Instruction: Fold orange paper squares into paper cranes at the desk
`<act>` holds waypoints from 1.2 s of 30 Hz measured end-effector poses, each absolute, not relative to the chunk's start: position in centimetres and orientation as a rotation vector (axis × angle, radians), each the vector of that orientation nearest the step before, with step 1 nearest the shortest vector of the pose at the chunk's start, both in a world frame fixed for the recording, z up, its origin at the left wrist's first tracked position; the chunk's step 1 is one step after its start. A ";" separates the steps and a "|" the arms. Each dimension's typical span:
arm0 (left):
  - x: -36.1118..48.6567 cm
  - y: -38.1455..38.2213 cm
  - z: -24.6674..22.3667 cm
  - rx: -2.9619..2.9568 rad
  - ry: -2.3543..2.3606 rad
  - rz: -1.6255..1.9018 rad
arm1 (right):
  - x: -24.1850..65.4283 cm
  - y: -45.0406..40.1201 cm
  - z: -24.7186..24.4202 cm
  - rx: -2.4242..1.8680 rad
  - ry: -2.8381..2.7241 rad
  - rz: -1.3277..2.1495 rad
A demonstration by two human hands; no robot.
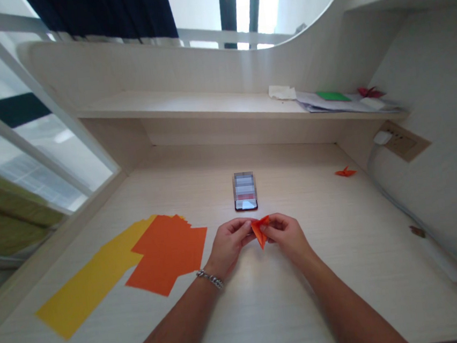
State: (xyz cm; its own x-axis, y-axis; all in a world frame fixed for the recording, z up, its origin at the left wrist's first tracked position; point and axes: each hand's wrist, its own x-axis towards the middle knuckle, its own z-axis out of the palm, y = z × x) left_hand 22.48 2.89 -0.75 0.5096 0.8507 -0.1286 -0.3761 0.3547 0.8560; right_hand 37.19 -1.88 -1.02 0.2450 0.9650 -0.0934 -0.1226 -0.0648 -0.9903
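Observation:
Between both hands is a small piece of folded orange paper [261,235], its lower end narrowing to a point. My left hand [228,242] pinches its left side, thumb toward me. On the right side, my right hand [286,235] grips it with thumb and fingers. The paper is held just above the desk [258,309], in front of a phone [246,205] lying with its screen lit. Fanned orange sheets [172,255] lie left of my left hand, partly over fanned yellow sheets [89,284].
A folded orange paper figure [345,172] sits at the desk's right. A cable [401,206] runs along the right wall from a plug in a socket plate [405,141]. The shelf [190,106] above bears papers, a green sheet [332,96] and a red folded figure [370,92].

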 end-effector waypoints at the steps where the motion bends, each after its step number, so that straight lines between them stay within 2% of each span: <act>1: 22.5 2.9 -0.8 0.896 0.631 0.855 | 37.2 -1.9 -1.2 -1.288 -0.917 1.112; 17: 22.4 3.1 -1.6 1.247 0.740 0.797 | 37.1 -2.1 -1.0 -1.464 -1.078 0.901; 26: 22.1 3.2 -1.4 1.285 0.729 0.808 | 37.4 -2.2 -0.8 -1.329 -1.028 1.099; 36: 22.0 3.3 -0.9 1.286 0.760 0.757 | 37.7 -2.3 -0.8 -1.390 -1.076 1.048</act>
State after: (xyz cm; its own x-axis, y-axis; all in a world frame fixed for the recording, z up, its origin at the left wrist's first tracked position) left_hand 21.99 3.30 -0.86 0.5471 0.8343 -0.0681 -0.0652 0.1236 0.9902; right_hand 37.72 -2.33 -0.83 0.2148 0.9758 -0.0399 0.0652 -0.0551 -0.9964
